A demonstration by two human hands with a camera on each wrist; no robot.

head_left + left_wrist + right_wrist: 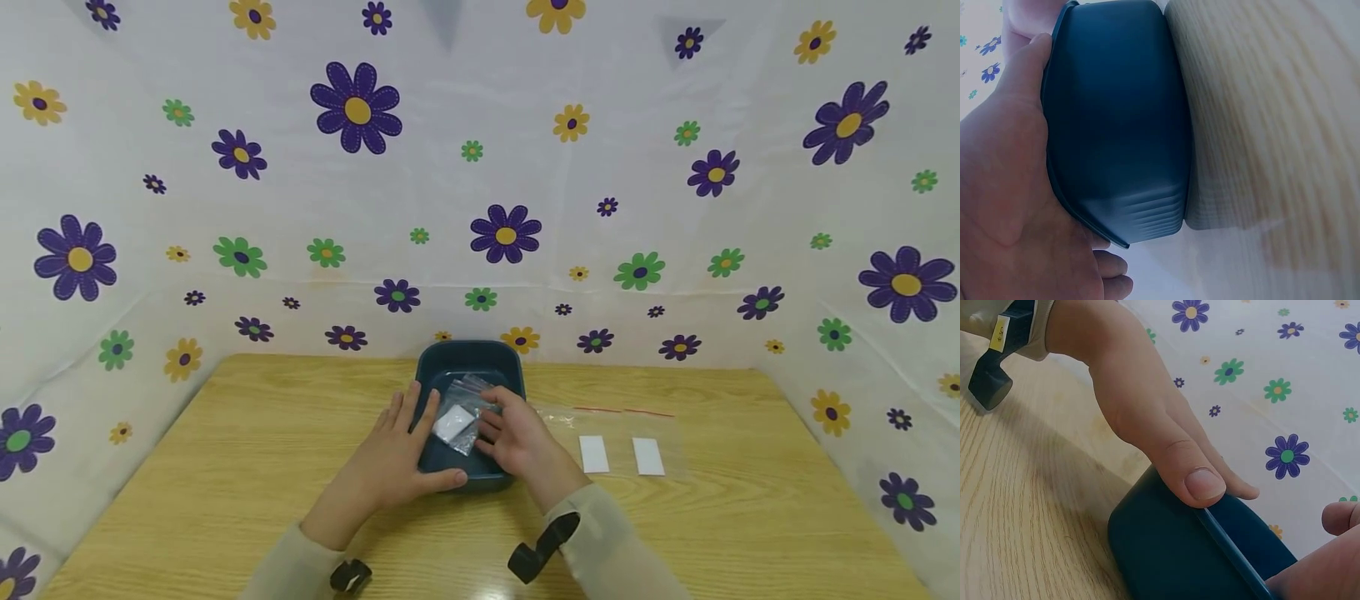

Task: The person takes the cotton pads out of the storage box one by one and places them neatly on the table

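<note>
A dark teal plastic bin (432,357) stands on the table. Inside it lies a clear zip bag (467,437) with a white rectangular piece (453,423) in it. My left hand (397,462) rests along the bin's left and near rim, fingers spread and straight; the left wrist view shows the palm against the bin's side wall (1116,112). Over the right side of the bin hangs my right hand (525,437), its fingers loosely bent beside the bag. From the right wrist view, the right thumb (1200,484) is right at the rim.
To the right of the bin, clear zip bags with red seal lines lie flat on the wooden table (247,433), showing two white rectangles, one nearer (594,454) and one farther right (648,457). A flower-printed cloth (435,183) encloses the table's back and sides.
</note>
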